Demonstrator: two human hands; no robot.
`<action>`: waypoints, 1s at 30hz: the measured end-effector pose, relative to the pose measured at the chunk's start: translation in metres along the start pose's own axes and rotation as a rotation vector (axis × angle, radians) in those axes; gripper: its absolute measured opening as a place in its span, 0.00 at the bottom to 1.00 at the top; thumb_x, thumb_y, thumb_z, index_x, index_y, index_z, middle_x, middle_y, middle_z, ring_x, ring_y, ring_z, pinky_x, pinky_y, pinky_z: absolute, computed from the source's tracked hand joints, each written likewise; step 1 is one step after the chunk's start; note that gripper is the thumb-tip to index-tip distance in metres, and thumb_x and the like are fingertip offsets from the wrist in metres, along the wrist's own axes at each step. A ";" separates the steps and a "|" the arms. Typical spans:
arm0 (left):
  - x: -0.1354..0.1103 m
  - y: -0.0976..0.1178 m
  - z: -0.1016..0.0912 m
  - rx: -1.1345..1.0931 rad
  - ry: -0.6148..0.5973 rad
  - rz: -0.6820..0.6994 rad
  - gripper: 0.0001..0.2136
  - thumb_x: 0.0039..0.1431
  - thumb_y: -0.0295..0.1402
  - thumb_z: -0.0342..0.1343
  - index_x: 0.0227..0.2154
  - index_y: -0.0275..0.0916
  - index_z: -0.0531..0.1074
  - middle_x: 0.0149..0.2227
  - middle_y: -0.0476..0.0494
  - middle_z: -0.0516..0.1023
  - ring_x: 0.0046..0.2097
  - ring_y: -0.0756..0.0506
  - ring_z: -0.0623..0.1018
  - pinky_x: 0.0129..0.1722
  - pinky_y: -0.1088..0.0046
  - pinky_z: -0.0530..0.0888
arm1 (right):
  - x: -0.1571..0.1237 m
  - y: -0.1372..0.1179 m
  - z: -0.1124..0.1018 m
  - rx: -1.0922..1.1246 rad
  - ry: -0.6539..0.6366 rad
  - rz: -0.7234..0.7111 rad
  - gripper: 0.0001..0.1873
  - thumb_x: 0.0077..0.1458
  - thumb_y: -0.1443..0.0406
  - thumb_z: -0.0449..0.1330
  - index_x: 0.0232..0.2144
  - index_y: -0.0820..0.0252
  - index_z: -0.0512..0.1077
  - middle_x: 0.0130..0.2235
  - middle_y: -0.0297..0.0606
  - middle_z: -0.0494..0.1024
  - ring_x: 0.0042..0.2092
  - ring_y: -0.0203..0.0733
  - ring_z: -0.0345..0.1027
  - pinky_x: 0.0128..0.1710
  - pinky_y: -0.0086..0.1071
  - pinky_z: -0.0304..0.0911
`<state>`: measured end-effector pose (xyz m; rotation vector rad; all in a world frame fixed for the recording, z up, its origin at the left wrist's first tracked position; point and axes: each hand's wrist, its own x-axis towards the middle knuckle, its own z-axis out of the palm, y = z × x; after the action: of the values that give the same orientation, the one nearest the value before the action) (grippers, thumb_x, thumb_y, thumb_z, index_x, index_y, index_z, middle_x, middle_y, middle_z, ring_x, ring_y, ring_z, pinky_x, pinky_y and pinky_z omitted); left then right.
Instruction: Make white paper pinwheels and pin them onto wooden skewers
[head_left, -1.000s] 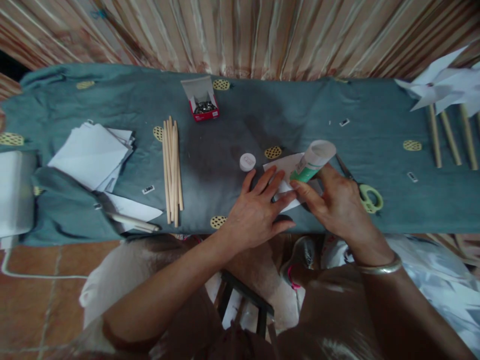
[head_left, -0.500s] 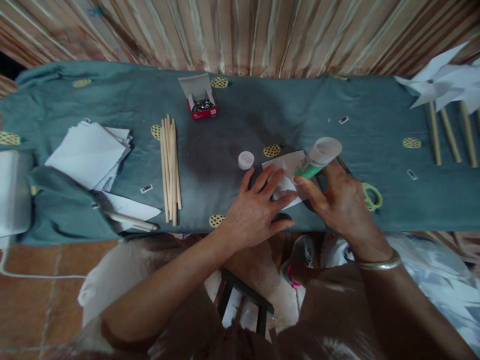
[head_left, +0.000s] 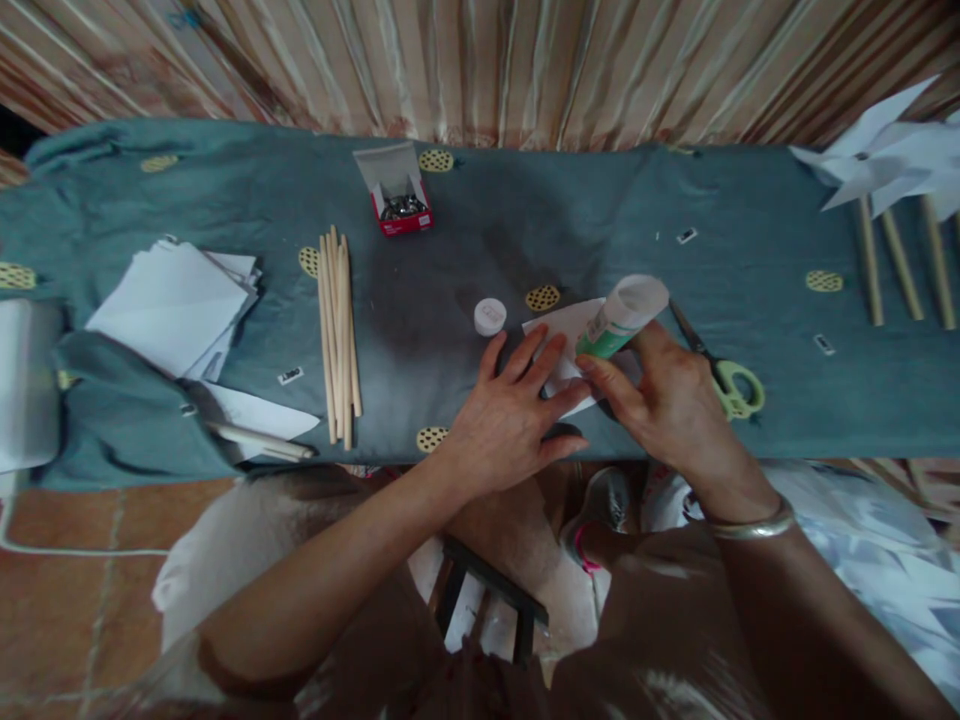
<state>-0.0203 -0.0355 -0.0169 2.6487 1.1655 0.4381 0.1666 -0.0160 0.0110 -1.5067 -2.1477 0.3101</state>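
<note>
Fingers spread, my left hand lies flat and presses on the left side of a piece of white paper near the table's front edge. My right hand is closed around a green and white glue stick, tilted with its lower end over the paper. Whether the glue tip touches the paper is hidden by the fingers. A white round cap sits just beyond my left fingertips. Green-handled scissors lie to the right of my right hand.
A red box of small metal pieces stands open at the back. Wooden sticks and a stack of white paper lie to the left. White paper pinwheels on sticks are at the far right, on the green tablecloth.
My right hand has shifted slightly left with the glue stick over the paper, and more of the scissors shows. My left hand stays in place on the paper.
</note>
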 end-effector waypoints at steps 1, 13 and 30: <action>0.000 0.000 0.000 -0.001 -0.002 -0.001 0.27 0.61 0.54 0.51 0.58 0.47 0.66 0.66 0.34 0.60 0.68 0.31 0.56 0.64 0.42 0.52 | 0.000 0.000 -0.001 0.004 -0.003 0.001 0.17 0.62 0.51 0.53 0.40 0.58 0.69 0.34 0.41 0.75 0.36 0.48 0.72 0.35 0.39 0.67; 0.000 0.000 -0.001 -0.011 -0.006 -0.008 0.27 0.62 0.53 0.50 0.60 0.48 0.64 0.67 0.36 0.58 0.68 0.32 0.56 0.64 0.42 0.52 | 0.003 0.006 0.001 -0.013 0.027 0.034 0.18 0.62 0.50 0.53 0.40 0.57 0.69 0.34 0.43 0.75 0.37 0.50 0.72 0.36 0.41 0.67; 0.000 0.000 -0.001 0.004 -0.003 -0.005 0.27 0.62 0.53 0.50 0.59 0.47 0.65 0.67 0.35 0.59 0.68 0.31 0.56 0.63 0.41 0.52 | 0.000 0.006 -0.002 0.018 0.004 0.056 0.18 0.61 0.49 0.53 0.41 0.57 0.69 0.33 0.42 0.75 0.35 0.49 0.72 0.35 0.41 0.67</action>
<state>-0.0207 -0.0359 -0.0161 2.6485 1.1723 0.4311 0.1727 -0.0142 0.0099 -1.5583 -2.0971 0.3440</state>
